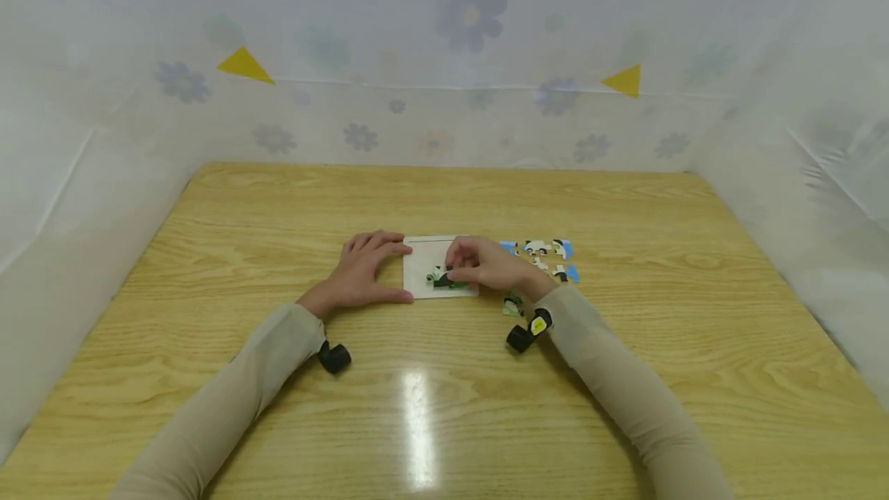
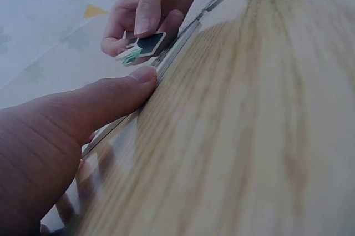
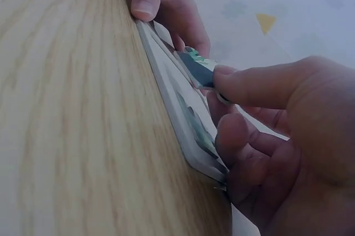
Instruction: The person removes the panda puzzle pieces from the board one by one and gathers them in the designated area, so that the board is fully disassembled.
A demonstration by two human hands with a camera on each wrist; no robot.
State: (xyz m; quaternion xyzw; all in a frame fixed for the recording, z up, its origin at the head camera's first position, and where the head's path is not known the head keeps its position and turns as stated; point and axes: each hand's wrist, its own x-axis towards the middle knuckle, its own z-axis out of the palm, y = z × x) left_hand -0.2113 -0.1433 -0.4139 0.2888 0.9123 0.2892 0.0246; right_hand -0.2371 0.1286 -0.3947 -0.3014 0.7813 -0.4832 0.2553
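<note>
A white puzzle tray [image 1: 418, 265] with a raised rim lies flat on the table. My left hand [image 1: 364, 268] rests at its left side, thumb and fingers spread and touching the edge. Over the tray, my right hand [image 1: 486, 262] pinches a puzzle piece [image 3: 195, 69] between thumb and fingers; the piece is dark with a green pattern and is tilted above the tray in the right wrist view. Another green and dark piece [image 3: 197, 127] lies in the tray near its right end, partly hidden by my right hand in the head view.
Several loose panda-patterned pieces [image 1: 537, 248] lie right of the tray, partly behind my right hand. One green piece [image 1: 512, 304] sits nearer, by the right wrist's black camera [image 1: 521, 338]. A flower-print sheet [image 1: 430, 122] hangs behind the wooden table [image 1: 347, 423].
</note>
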